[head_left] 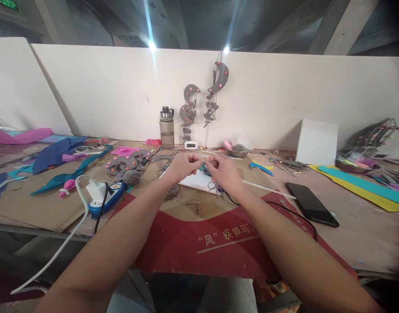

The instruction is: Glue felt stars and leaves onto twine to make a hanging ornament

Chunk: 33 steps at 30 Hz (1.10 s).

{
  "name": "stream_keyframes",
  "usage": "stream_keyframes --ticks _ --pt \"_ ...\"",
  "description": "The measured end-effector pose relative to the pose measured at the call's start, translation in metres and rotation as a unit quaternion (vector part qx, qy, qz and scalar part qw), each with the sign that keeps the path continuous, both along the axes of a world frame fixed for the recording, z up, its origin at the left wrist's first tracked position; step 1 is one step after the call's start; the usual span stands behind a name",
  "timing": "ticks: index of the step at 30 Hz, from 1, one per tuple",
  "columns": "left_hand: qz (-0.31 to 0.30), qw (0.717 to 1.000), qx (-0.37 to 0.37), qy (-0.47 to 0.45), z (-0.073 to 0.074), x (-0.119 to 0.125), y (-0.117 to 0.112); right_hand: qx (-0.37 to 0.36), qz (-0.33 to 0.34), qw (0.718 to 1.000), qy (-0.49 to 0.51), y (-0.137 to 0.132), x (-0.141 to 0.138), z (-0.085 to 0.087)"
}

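Observation:
My left hand (185, 166) and my right hand (223, 170) meet above the middle of the table, both with fingers pinched. A small teal piece (202, 167) shows between the fingertips, against my right hand's fingers. What the left fingertips grip is too small to make out. Under the hands lies a white sheet (194, 183), with scissors (215, 188), partly hidden by my right hand, at its right side. Loose grey yarn (173, 192) lies below my left hand.
A blue power strip (116, 195) with a white plug stands left of my arm. Grey yarn (131, 176), a water bottle (167, 130) and a small clock (191, 145) are behind. A black phone (312, 204) lies right, near a cable. Grey moon ornaments (221, 78) hang on the white board.

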<state>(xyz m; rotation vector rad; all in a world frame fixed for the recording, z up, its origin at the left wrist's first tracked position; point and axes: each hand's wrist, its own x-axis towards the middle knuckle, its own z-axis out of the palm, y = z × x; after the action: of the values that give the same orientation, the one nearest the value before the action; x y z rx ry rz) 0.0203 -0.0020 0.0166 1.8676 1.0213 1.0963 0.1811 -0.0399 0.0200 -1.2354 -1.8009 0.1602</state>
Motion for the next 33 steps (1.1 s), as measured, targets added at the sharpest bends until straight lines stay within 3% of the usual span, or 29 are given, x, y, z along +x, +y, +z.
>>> stream_keyframes --ticks 11,18,27,33 --pt "-0.095 0.989 -0.086 -0.071 0.007 -0.007 -0.002 -0.034 0.0 0.999 0.001 0.004 0.004 -0.001" --pt "-0.083 0.988 -0.113 -0.069 0.007 -0.003 -0.006 -0.025 -0.004 1.0 0.004 0.004 0.004 -0.004" --pt "-0.054 0.994 -0.082 -0.037 0.006 0.001 -0.009 0.006 -0.012 1.0 -0.021 0.003 -0.001 -0.005" --pt "-0.036 0.998 -0.001 0.044 0.003 -0.003 -0.007 0.065 -0.017 0.994 -0.086 0.007 -0.001 -0.011"
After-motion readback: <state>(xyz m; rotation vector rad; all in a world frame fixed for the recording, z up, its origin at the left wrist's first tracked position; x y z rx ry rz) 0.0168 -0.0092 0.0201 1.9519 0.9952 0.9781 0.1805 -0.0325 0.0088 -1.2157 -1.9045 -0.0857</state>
